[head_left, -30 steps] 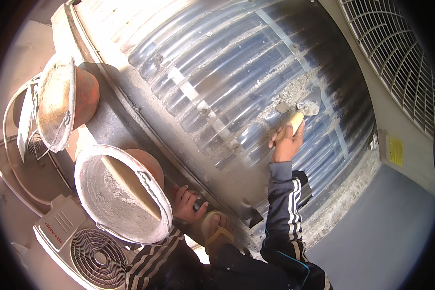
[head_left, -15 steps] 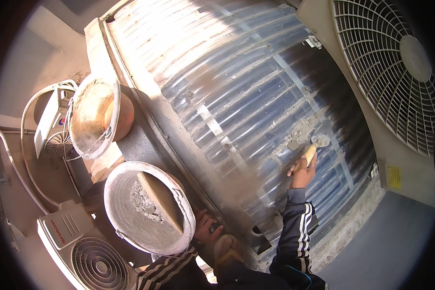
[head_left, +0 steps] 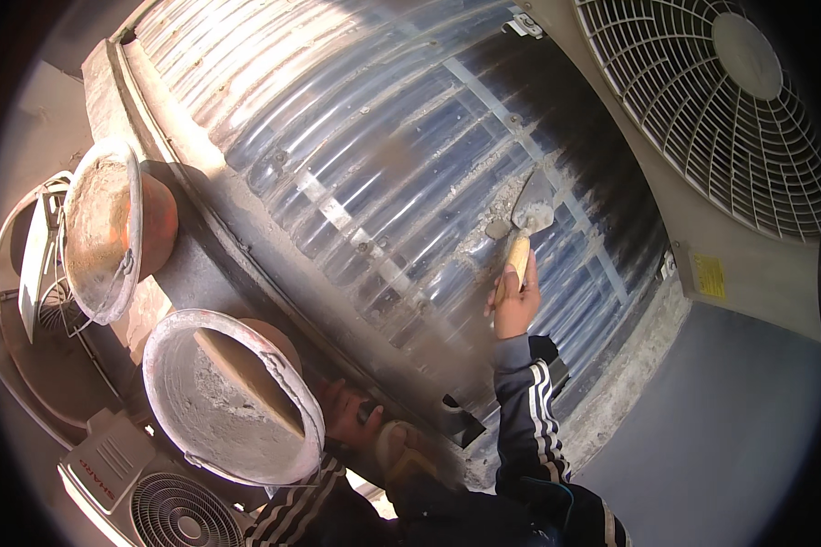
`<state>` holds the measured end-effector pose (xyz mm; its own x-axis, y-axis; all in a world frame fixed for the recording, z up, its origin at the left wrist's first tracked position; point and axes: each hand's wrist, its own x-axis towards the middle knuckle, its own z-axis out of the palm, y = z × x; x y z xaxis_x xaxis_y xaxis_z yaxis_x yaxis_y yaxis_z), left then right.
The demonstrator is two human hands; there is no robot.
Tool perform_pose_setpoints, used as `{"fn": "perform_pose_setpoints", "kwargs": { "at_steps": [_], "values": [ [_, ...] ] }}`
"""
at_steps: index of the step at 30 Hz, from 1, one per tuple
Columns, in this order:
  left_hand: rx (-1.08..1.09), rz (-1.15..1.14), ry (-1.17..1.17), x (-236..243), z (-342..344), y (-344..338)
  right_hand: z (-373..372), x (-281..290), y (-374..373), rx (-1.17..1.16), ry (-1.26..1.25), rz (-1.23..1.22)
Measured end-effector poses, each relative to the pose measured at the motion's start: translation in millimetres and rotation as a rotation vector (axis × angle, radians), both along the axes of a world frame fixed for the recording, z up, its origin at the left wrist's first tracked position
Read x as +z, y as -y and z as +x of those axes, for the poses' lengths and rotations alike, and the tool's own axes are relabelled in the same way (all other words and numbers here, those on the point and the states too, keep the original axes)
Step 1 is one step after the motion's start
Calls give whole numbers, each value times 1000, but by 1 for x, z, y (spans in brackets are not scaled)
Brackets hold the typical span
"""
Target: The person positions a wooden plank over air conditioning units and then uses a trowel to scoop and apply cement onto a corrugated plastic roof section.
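Observation:
My right hand [head_left: 517, 305] is closed round the wooden handle of a trowel [head_left: 535, 208]. Its pointed metal blade lies over the corrugated, translucent sheet [head_left: 365, 173], beside a patch of crumbly grey mortar [head_left: 494, 214]. At the lower left, a bucket [head_left: 178, 406] with a mortar-crusted rim holds grey mortar [head_left: 233, 397], and a tan wooden strip [head_left: 251, 383] slants across it. My left arm, in a striped sleeve [head_left: 306, 501], passes beside that bucket. In the shadow at the bucket's right side, my left hand [head_left: 347, 415] shows only in part; its fingers are unclear.
Another bucket [head_left: 100, 228], orange outside and coated with dried mortar, stands at the far left. A large fan unit [head_left: 702, 137] is at the upper right, a smaller outdoor unit [head_left: 119, 465] at the lower left. A raised ledge [head_left: 187, 146] borders the sheet.
The view has shifted, so most things appear farther left. The trowel blade has turned to point farther up across the sheet, still in my right hand. My left hand stays beside the bucket.

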<state>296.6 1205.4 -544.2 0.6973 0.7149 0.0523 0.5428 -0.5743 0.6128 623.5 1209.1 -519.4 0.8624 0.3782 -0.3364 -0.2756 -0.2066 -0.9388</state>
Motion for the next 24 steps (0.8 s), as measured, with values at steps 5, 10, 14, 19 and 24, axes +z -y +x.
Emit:
{"fn": "perform_pose_setpoints", "kwargs": {
  "at_steps": [5, 10, 14, 19, 24],
  "values": [
    [-11, -28, -50, 3, 1, 1, 28, 4, 3, -158, 177, -47],
    [-48, 2, -59, -3, 0, 1, 67, -7, 1, -161, 188, -212],
    [-75, 25, -48, -6, 5, 0, 74, -8, -13, -194, 115, -188],
    [-48, 35, -95, -2, -4, -1, 46, 9, -24, -143, -106, 108],
    [-63, 0, -59, -10, 6, 4, 67, -4, -2, -259, 51, -32]
  ]
}}
